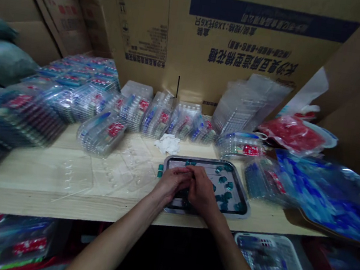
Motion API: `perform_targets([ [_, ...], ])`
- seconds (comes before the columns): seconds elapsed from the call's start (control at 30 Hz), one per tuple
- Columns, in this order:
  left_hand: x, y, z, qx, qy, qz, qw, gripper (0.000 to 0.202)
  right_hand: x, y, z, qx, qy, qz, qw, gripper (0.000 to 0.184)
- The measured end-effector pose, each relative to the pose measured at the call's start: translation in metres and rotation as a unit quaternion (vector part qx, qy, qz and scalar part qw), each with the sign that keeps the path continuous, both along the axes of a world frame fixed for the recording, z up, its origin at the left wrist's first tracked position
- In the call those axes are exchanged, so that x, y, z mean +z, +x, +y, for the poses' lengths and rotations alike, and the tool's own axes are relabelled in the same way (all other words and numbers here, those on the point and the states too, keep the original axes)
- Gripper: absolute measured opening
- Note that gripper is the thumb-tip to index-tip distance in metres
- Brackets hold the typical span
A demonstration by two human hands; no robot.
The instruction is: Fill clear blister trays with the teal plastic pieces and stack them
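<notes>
My left hand (173, 182) and my right hand (201, 189) meet over a shallow dark tray (210, 161), fingertips pressed together. Both are closed in a pinch; whatever lies between the fingers is hidden. Small shiny dark-green pieces (223, 179) are scattered in the tray, mostly right of my right hand. Just outside its left rim, beside my left hand, sit two more green pieces (160, 171). Behind the tray's far left corner is a crumpled white tissue (168, 144).
Thin clear plastic trays (116, 173) lie on the wooden table to the left. Filled clear packs (101, 132) stand behind and further left. At the back rises a stack of clear trays (241, 108) before a large carton (190, 64). Blue bags (323, 192) and a red bag (291, 133) occupy the right.
</notes>
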State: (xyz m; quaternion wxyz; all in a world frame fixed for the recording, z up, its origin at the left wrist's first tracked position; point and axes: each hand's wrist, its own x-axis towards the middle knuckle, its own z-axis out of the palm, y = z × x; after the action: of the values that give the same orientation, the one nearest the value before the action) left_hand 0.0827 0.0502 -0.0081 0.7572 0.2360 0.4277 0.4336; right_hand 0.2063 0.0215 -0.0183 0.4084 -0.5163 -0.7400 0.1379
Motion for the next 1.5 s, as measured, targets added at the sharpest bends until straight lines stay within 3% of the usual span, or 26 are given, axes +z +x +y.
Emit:
perform_targets([
  [0.13,-0.003,-0.005,-0.006,-0.015,0.036,0.028,0.999,0.032,-0.001,-0.005,-0.010,-0.003,0.002,-0.024,1.000,0.049],
  [0.23,0.001,-0.022,-0.009,-0.025,0.071,0.067,0.995,0.033,0.001,-0.015,-0.016,0.007,0.008,-0.024,1.000,0.053],
  [0.4,0.016,-0.084,-0.002,0.021,0.075,0.105,0.991,0.025,0.001,-0.036,-0.036,0.012,0.014,-0.014,1.000,0.048],
  [0.53,0.025,-0.127,0.000,0.071,0.042,0.083,0.993,0.020,-0.006,-0.051,-0.058,0.111,-0.043,-0.098,0.988,0.045],
  [0.67,0.019,-0.139,-0.010,0.045,0.035,0.083,0.995,0.024,-0.010,-0.060,-0.067,0.132,-0.073,-0.151,0.977,0.052],
  [0.77,0.009,-0.133,-0.015,0.027,0.076,0.125,0.989,0.030,-0.008,-0.061,-0.065,0.134,-0.080,-0.152,0.976,0.054],
  [0.83,0.003,-0.128,-0.015,0.021,0.138,0.187,0.972,0.030,-0.007,-0.060,-0.064,0.137,-0.083,-0.150,0.976,0.054],
  [0.97,-0.004,-0.117,-0.008,-0.014,0.273,0.304,0.913,0.022,-0.008,-0.059,-0.064,0.139,-0.083,-0.145,0.976,0.055],
  [1.17,-0.009,-0.117,-0.004,-0.036,0.312,0.332,0.890,0.026,-0.013,-0.060,-0.065,0.141,-0.073,-0.127,0.979,0.055],
  [1.5,-0.015,-0.116,-0.005,-0.072,0.454,0.449,0.767,0.019,-0.016,-0.060,-0.064,0.140,-0.068,-0.119,0.981,0.056],
])
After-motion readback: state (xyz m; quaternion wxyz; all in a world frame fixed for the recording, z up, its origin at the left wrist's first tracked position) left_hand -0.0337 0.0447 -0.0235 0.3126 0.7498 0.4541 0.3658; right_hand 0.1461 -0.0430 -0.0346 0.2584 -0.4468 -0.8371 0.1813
